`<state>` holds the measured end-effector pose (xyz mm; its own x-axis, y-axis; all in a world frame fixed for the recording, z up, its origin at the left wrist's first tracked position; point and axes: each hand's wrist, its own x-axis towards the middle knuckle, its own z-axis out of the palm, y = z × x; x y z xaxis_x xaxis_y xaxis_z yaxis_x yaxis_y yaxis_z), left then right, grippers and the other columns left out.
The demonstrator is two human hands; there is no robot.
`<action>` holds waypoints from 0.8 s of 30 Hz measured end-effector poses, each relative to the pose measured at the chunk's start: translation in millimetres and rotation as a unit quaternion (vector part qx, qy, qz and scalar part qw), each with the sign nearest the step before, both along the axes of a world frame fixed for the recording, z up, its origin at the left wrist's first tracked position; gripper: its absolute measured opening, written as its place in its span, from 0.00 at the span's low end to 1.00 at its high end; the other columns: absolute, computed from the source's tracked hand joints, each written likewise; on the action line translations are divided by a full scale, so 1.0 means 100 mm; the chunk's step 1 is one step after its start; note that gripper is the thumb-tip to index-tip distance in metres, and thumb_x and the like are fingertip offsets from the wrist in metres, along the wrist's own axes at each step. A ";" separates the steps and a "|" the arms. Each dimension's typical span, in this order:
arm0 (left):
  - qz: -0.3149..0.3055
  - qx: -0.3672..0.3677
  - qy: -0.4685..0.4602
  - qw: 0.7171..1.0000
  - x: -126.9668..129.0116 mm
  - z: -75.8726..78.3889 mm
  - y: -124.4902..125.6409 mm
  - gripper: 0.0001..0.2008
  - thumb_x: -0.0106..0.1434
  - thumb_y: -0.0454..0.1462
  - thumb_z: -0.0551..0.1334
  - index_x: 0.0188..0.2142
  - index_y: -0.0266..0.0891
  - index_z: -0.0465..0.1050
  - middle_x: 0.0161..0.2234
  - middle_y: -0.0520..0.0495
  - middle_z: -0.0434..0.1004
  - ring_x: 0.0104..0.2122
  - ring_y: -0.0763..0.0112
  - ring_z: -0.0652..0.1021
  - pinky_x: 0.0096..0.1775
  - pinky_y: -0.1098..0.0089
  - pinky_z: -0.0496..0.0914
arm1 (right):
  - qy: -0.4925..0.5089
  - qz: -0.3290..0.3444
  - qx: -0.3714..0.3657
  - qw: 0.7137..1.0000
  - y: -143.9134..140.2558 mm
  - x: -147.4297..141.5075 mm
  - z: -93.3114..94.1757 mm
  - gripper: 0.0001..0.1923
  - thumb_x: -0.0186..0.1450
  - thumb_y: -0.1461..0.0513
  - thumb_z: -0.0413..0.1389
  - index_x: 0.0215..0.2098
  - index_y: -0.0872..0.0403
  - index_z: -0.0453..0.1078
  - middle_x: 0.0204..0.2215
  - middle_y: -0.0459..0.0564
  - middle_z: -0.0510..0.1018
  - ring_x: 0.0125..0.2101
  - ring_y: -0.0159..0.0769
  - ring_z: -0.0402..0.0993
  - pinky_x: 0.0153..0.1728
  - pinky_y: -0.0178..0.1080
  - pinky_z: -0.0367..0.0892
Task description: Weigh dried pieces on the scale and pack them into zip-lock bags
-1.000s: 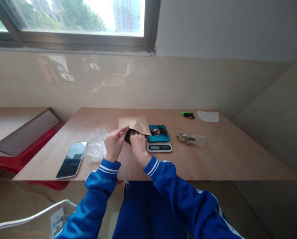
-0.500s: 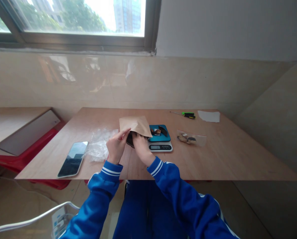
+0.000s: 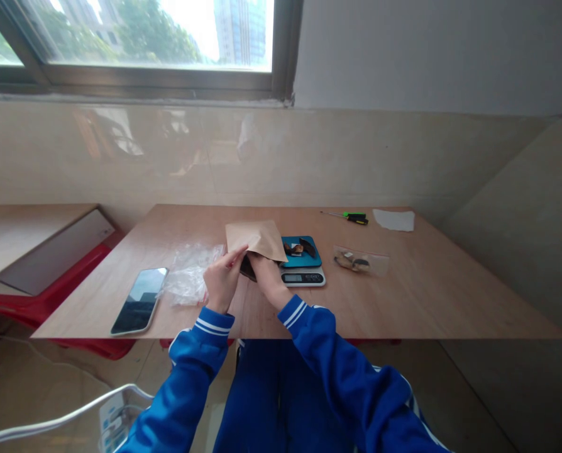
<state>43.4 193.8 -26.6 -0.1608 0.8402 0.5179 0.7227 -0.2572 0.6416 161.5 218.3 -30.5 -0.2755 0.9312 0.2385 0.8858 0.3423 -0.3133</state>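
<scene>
Left hand (image 3: 222,277) pinches the kraft envelope (image 3: 256,238) by its near-left mouth edge, body angled up and away over the table (image 3: 417,296). Right hand (image 3: 265,272) is closer, fingers in the mouth, probably gripping the dark item (image 3: 247,268); partly hidden. Scale (image 3: 303,262) sits just right.

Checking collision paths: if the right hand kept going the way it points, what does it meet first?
The right hand points away from the person, fingers already at the mouth of the brown envelope. It would probably meet a dark thing at that opening first; depth unclear.
</scene>
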 end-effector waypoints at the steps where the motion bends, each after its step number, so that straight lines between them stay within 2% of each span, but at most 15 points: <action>1: 0.003 -0.003 0.003 1.000 0.00 0.01 0.00 0.13 0.65 0.44 0.60 0.46 0.50 0.79 0.31 0.52 0.83 0.28 0.71 0.78 0.30 0.74 0.65 | -0.015 -0.009 -0.010 1.000 -0.03 0.00 0.01 0.24 0.68 0.73 0.40 0.60 0.58 0.62 0.50 0.65 0.76 0.42 0.50 0.79 0.44 0.49 0.75; 6: 0.014 -0.010 0.015 1.000 -0.01 0.03 -0.01 0.14 0.65 0.45 0.59 0.47 0.49 0.79 0.30 0.51 0.82 0.28 0.71 0.77 0.30 0.74 0.64 | -0.032 0.023 0.002 0.999 -0.14 0.04 0.07 0.23 0.70 0.70 0.43 0.62 0.53 0.59 0.51 0.61 0.75 0.43 0.48 0.79 0.43 0.45 0.75; 9: 0.018 -0.014 0.022 1.000 -0.02 0.05 0.00 0.15 0.65 0.46 0.58 0.47 0.49 0.79 0.31 0.50 0.82 0.29 0.71 0.78 0.31 0.74 0.65 | -0.046 0.034 0.015 0.998 -0.18 0.08 0.07 0.23 0.70 0.70 0.44 0.63 0.54 0.58 0.47 0.62 0.77 0.42 0.48 0.79 0.41 0.46 0.76; 11: 0.014 -0.019 0.017 1.000 -0.03 0.08 0.01 0.14 0.65 0.45 0.58 0.47 0.49 0.79 0.32 0.50 0.83 0.30 0.70 0.78 0.31 0.74 0.65 | -0.043 0.056 0.052 0.996 -0.20 0.12 0.06 0.22 0.69 0.71 0.45 0.60 0.57 0.61 0.47 0.62 0.76 0.44 0.48 0.78 0.44 0.46 0.75; 14: 0.019 -0.023 0.008 1.000 -0.05 0.17 0.06 0.13 0.65 0.45 0.59 0.46 0.50 0.79 0.33 0.50 0.83 0.31 0.69 0.79 0.30 0.74 0.65 | 0.003 0.112 0.136 0.984 -0.20 0.19 0.03 0.17 0.69 0.71 0.46 0.54 0.58 0.66 0.47 0.60 0.76 0.48 0.45 0.74 0.51 0.46 0.71; 19: 0.023 -0.034 0.009 0.999 -0.05 0.34 0.16 0.12 0.63 0.46 0.61 0.44 0.52 0.80 0.31 0.50 0.83 0.30 0.67 0.80 0.29 0.73 0.64 | 0.141 0.207 0.213 0.944 -0.27 0.38 0.10 0.17 0.71 0.66 0.46 0.56 0.51 0.65 0.49 0.53 0.76 0.49 0.40 0.74 0.52 0.45 0.71; 21: 0.030 -0.041 0.019 0.999 -0.06 0.39 0.21 0.13 0.63 0.47 0.61 0.43 0.52 0.80 0.31 0.50 0.83 0.31 0.65 0.81 0.29 0.72 0.64 | 0.215 0.204 0.228 0.927 -0.36 0.52 0.13 0.16 0.71 0.64 0.48 0.56 0.50 0.65 0.48 0.50 0.77 0.49 0.37 0.74 0.52 0.42 0.71; 24: 0.038 -0.041 0.031 0.998 -0.11 0.38 0.27 0.14 0.63 0.48 0.60 0.43 0.51 0.80 0.31 0.48 0.84 0.34 0.62 0.82 0.31 0.70 0.65 | 0.293 0.123 0.215 0.923 -0.48 0.85 0.11 0.14 0.69 0.62 0.52 0.53 0.50 0.68 0.45 0.49 0.79 0.43 0.35 0.77 0.46 0.38 0.73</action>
